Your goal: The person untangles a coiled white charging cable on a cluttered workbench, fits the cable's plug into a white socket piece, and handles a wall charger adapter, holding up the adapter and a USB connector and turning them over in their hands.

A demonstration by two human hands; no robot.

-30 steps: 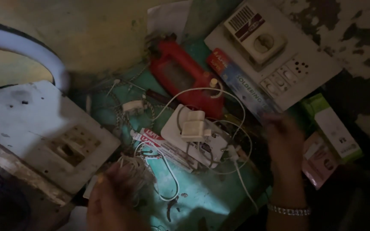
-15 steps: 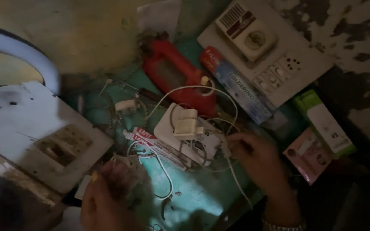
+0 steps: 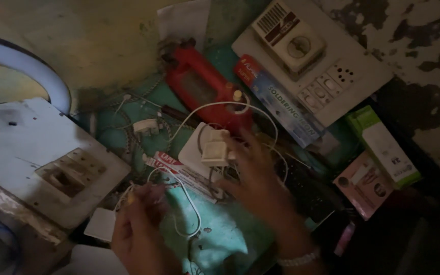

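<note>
My right hand (image 3: pixel 254 173) lies over a tangle of white cable (image 3: pixel 215 109) at the middle of a teal surface, fingers spread, fingertips touching a small white plug block (image 3: pixel 214 151) that sits on a white adapter. My left hand (image 3: pixel 139 226) is low and near the front, fingers curled around a loop of thin white wire (image 3: pixel 189 203). A red-and-white flat packet (image 3: pixel 182 172) lies between the two hands. A red tool case (image 3: pixel 204 91) sits just behind the cables. The picture is dim and blurred.
A white switchboard (image 3: pixel 47 158) lies at the left on a worn plank. Another switch panel with a round dial (image 3: pixel 314 71) is at the back right, a long blue box (image 3: pixel 278 102) against it. Green (image 3: pixel 383 145) and pink (image 3: pixel 365 186) boxes lie at the right.
My right hand has moved left from the right side onto the white plug block and cables. My left hand has stayed low, working at the wire loop.
</note>
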